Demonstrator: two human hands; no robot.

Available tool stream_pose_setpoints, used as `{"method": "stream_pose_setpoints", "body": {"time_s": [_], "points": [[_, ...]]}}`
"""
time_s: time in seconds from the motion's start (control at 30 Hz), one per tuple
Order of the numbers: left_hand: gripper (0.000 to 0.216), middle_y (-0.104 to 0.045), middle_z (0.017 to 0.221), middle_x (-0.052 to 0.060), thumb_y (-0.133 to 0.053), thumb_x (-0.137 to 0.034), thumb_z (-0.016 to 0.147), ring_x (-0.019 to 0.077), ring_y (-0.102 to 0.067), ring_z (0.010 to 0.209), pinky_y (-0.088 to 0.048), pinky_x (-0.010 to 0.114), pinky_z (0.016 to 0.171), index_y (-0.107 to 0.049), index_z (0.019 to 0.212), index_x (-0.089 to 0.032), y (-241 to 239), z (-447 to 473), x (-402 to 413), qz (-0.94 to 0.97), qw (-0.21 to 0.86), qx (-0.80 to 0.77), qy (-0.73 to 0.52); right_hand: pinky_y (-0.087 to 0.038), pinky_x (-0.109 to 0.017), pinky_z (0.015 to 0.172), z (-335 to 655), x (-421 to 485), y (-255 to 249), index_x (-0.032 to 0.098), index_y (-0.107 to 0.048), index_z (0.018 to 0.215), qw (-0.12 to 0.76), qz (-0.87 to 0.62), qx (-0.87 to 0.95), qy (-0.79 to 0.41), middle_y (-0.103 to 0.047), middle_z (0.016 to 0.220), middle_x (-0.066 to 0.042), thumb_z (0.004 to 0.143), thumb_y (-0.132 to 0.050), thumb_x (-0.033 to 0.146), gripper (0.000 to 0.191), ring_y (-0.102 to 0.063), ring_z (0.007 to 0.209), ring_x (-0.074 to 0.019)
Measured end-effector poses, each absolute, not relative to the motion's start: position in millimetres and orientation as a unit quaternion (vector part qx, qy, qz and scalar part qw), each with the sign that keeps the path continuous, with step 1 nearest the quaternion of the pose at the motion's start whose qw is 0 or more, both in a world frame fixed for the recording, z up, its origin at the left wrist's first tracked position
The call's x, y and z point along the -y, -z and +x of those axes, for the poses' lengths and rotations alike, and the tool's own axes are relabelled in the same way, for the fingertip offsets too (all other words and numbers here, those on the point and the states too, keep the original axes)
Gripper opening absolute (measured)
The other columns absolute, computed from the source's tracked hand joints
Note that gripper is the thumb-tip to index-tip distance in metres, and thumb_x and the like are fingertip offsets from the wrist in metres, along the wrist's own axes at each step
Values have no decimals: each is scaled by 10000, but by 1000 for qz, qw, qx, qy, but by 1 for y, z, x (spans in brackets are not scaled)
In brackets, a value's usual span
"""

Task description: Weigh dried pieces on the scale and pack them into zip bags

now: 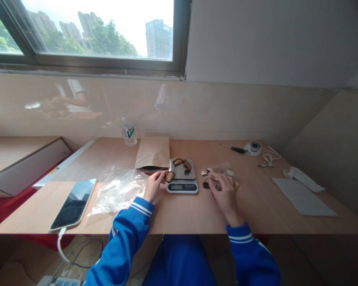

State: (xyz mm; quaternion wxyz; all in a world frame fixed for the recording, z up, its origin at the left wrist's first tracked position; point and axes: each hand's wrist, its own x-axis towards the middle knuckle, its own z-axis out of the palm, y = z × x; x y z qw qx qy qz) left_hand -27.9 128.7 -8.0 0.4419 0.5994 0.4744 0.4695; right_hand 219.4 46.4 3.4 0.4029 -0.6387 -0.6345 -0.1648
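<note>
My left hand [156, 182] pinches a dried slice [170, 177] with a dark rim and a brown face, at the left edge of the kitchen scale [182, 187]. Several curled brown dried pieces [183, 163] lie on the scale's steel plate. To the right of the scale, my right hand [225, 192] is closed, its fingertips down among more dried slices [231, 172] on a clear plastic bag [220, 165]. What those fingertips hold is hidden. Near my right thumb rests a dark piece [206, 185].
Behind my left hand lies a brown paper bag [153, 153], with a plastic bottle [128, 132] beyond. A crumpled clear bag [118, 190] and a plugged-in phone [74, 204] lie left. On the right are a screwdriver [238, 149], a dome camera [253, 148], and white paper [304, 197].
</note>
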Motion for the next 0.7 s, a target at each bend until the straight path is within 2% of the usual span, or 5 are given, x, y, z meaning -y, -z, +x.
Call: {"method": "stream_pose_setpoints", "body": {"time_s": [0.13,0.23,0.33,0.5,0.7], "points": [[455,-676,762,58,-472,-478,812,162,-595,656,-499,289,665,-677,990,-112,1,-3,-146,618,438,-478,-445,-288,-386,809,271,-26,18,210,-650,983,357,-728,543,220,-663,923,-79,870,-457,377,279,-519,872,-246],[392,-685,875,76,-476,-438,822,195,-612,805,-480,316,777,-678,981,-142,-3,2,-151,665,322,-511,-440,-296,-386,766,287,-16,33,221,-646,1017,311,-761,526,219,-633,935,-92,861,-454,406,309,-499,878,-267],[350,-671,969,75,-417,-407,861,198,-591,926,-439,316,861,-670,945,-180,1,-14,-145,686,223,-525,-453,-313,-383,759,284,-12,40,225,-637,1028,320,-757,530,209,-587,1042,-104,862,-445,385,300,-491,930,-271],[384,-669,888,58,-353,-427,870,197,-609,881,-458,322,820,-645,812,-185,23,-59,-135,670,233,-569,-416,-345,-394,821,266,-13,42,220,-629,1022,363,-699,583,201,-548,1090,-100,862,-447,322,263,-498,963,-247],[353,-671,812,31,-359,-393,852,173,-623,790,-475,302,758,-643,789,-193,32,-71,-131,681,260,-573,-375,-362,-388,819,260,-13,47,256,-646,1005,297,-652,673,184,-534,1097,-80,820,-523,374,252,-505,936,-234]]}}
